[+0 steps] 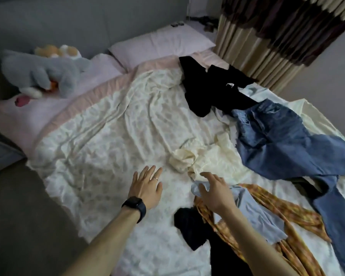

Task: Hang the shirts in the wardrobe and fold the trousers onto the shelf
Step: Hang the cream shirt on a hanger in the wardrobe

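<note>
Person's arms, head view. L forearm (108, 238) & R forearm (253, 236): bare to frame edge. L wrist: black smartwatch (134, 205), dark rect. face, wide black strap. Past smartwatch, on L hand (146, 186): thin pale ring (156, 178). R hand (215, 190), right of smartwatch: bare.

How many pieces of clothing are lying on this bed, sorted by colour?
Black: 2, the far black garment and the near black garment
Blue denim: 1, the jeans
Light blue: 1, the light blue garment
Cream: 1, the cream garment
Orange: 1, the orange checked garment
Total: 6 distinguishable
</note>
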